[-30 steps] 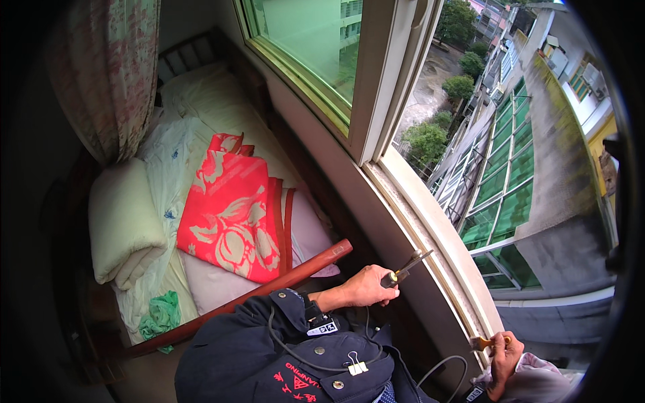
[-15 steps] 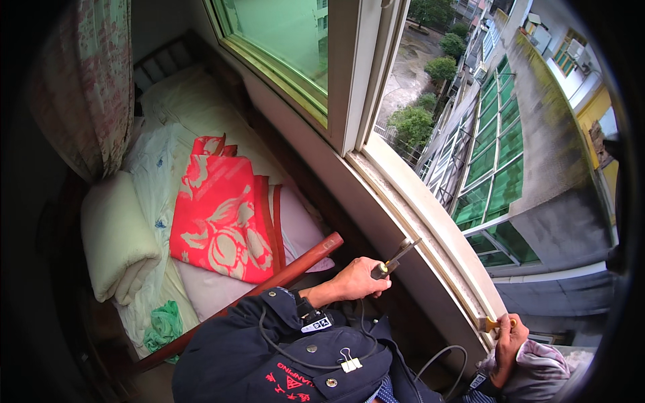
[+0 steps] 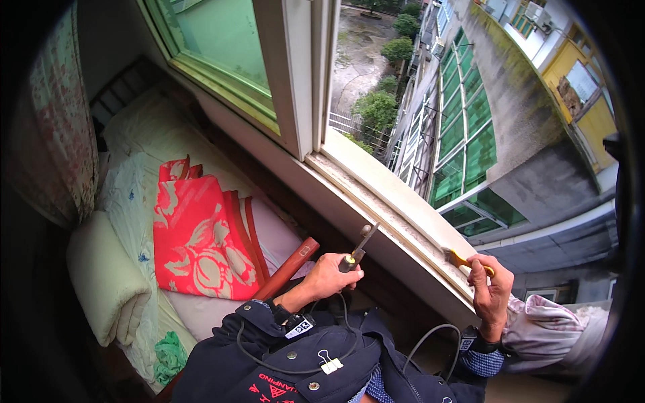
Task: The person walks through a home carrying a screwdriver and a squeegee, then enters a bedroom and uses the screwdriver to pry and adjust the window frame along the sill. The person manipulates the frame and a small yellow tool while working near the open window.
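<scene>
My left hand (image 3: 327, 277) is closed round the dark handle of a hand tool with a flat metal blade (image 3: 363, 243). That blade points up towards the window track, and a small rounded piece shows beside it. My right hand (image 3: 492, 285) grips a small yellow-handled tool (image 3: 462, 259). Its broad dark head meets the window sill track (image 3: 410, 225); whether it is a brush or a scraper is unclear. The track runs diagonally under the open window, with pale, gritty-looking patches along it.
A sliding window sash (image 3: 225, 60) stands at the upper left. Left of me lies a bed with a red patterned blanket (image 3: 201, 248), a rolled quilt (image 3: 107, 282) and a red-brown rail (image 3: 289, 269). Crumpled cloth (image 3: 544, 322) hangs by my right wrist. Beyond the sill is an outside drop.
The view has shifted, moving the room leftward in the picture. My right hand has moved farther up along the track with the yellow-handled tool. Both hands keep their grip.
</scene>
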A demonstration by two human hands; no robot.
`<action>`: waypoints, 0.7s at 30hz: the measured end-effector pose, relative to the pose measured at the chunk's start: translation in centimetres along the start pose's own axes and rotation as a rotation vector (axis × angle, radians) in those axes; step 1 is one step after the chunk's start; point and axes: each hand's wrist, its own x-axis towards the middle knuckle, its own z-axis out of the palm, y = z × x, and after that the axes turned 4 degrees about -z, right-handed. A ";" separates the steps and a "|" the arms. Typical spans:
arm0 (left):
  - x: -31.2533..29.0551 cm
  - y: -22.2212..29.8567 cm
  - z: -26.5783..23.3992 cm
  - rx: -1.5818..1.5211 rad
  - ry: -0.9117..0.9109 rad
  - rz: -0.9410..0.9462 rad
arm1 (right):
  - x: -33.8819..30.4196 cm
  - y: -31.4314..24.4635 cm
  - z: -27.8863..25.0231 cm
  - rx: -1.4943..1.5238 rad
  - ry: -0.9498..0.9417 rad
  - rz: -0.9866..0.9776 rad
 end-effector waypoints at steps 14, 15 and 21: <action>0.2 0.5 -4.2 -0.031 0.056 -0.003 | 16.6 -1.8 14.5 -0.018 -0.238 -0.421; 0.1 0.5 -4.5 -0.042 0.064 -0.012 | 17.6 -1.9 16.0 0.006 -0.245 -0.431; -0.8 0.6 -6.5 -0.163 0.147 0.012 | 21.5 -1.9 23.2 0.070 -0.312 -0.453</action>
